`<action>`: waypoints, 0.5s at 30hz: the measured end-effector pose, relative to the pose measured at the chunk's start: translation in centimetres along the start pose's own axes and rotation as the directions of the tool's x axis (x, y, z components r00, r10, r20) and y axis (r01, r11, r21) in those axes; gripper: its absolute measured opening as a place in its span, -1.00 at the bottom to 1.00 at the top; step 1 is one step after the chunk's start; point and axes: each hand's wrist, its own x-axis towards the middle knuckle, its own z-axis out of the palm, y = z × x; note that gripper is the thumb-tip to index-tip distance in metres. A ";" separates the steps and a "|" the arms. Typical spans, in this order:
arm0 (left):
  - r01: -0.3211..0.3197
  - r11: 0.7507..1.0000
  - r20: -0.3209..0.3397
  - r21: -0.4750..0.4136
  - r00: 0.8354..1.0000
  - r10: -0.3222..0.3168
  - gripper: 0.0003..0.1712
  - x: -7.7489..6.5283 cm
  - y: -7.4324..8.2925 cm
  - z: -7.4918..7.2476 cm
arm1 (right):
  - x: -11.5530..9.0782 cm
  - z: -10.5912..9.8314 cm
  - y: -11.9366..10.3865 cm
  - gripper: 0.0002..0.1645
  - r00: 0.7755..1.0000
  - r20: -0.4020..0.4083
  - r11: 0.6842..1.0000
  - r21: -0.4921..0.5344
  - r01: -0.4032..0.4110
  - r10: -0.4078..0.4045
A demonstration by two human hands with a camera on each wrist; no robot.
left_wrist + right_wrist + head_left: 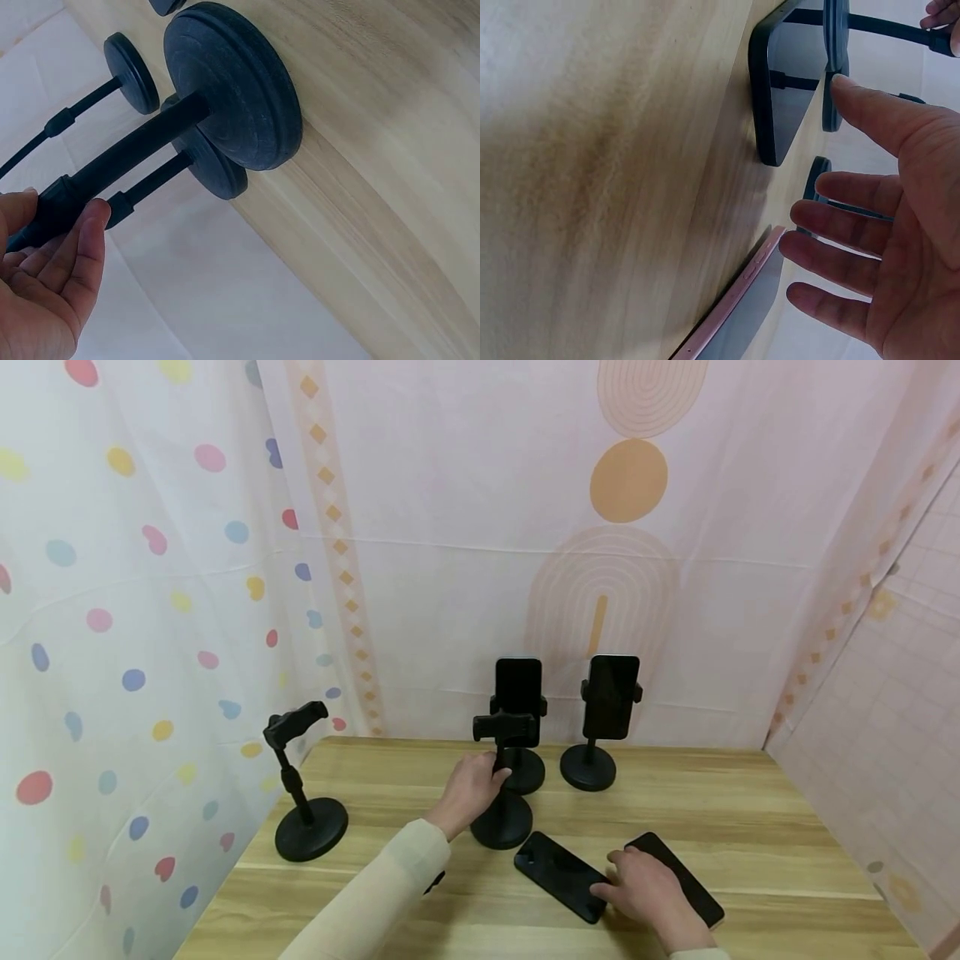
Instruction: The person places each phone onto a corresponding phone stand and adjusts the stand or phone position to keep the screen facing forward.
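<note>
As seen from the head camera, behind the gripped stand (pixel 501 820), a pale arch-patterned curtain (pixel 450 485), and far to its left a dotted curtain (pixel 172 652). Beneath the gripped stand, a wooden table (pixel 780 843) with streaked grain. Running up toward the gripped stand from front left, a cream sleeve (pixel 397 877). Well left of the gripped stand, a tilted-top stand (pixel 294 783), black, round-based. The gripped stand itself roughly upright, top clamp level. Just behind it and partly hidden by it, a rear stand (pixel 527 772) bearing an upright phone (pixel 519 685); behind and to its right, another stand (pixel 588 768) with a slightly leaning phone (pixel 612 697). On the stem of the gripped stand, the left hand (pixel 472 785), thumb and fingers curled round it. Front right of the gripped stand, the right hand (pixel 645 885), thumb and fingers spread apart, above two flat phones; cannot tell contact from a small gap. Nearer the gripped stand, a black phone (pixel 558 872), lying aslant; farther right of it, a pink-edged phone (pixel 693 889). Front left of the gripped stand, mostly under the sleeve, a small dark object (pixel 434 882), too hidden to identify.
</note>
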 end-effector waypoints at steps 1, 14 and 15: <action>0.000 1.000 0.000 -0.003 1.000 0.000 -0.74 0.0 0.0 0.0 | 0.0 0.1 0.0 -0.31 1.000 0.002 1.000 -0.001 0.001 -0.001; -0.029 0.999 0.008 -0.016 1.000 0.029 -0.76 -0.2 -0.5 -0.4 | 0.2 0.3 -0.4 -0.34 1.000 -0.011 1.000 -0.025 0.019 -0.019; -0.028 0.999 0.012 -0.016 1.000 0.029 -0.76 -0.2 -0.5 -0.5 | 0.2 0.3 -0.4 -0.34 1.000 -0.015 0.999 -0.028 0.022 -0.023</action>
